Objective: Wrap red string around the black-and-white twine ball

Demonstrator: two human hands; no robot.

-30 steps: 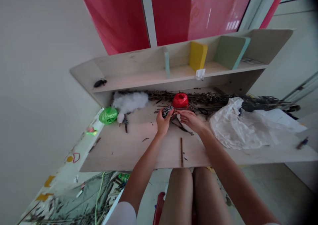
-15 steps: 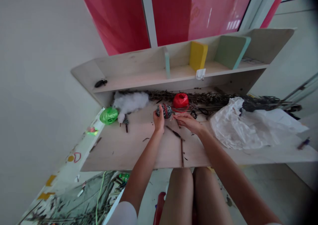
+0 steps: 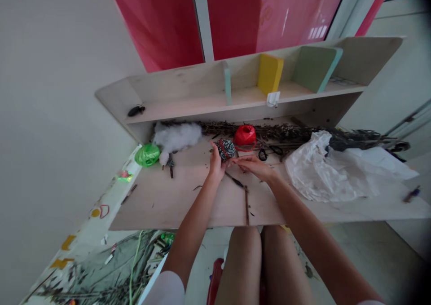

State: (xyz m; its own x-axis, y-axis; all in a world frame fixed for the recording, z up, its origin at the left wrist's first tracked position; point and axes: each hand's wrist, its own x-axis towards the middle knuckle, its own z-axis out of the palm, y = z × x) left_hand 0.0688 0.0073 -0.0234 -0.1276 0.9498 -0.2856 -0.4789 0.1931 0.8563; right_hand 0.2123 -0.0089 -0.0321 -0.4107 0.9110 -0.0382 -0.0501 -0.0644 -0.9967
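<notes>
A round ball (image 3: 226, 149), speckled black and white with red string round it, rests in my left hand (image 3: 216, 165), whose fingers and thumb curl about its left side and underside. My right hand (image 3: 252, 165) comes in from the right, its fingertips pinched together at the ball's lower right edge. Whatever lies between those fingertips is too small to make out. Just behind the ball sits a roll of red plastic string (image 3: 245, 135), with a loose red strand beside it. Black-handled scissors (image 3: 269, 152) lie right of the roll.
White stuffing (image 3: 178, 136) and a green string roll (image 3: 147, 155) lie on the left of the desk. A crumpled white plastic bag (image 3: 323, 174) covers the right. Dry twigs (image 3: 289, 133) line the back under the shelf (image 3: 188, 109). Thin sticks (image 3: 247, 206) lie near the front.
My left hand has turned the ball and shifted its grip lower, with the thumb now at its left side. My right fingertips have moved left, up against the ball's lower edge.
</notes>
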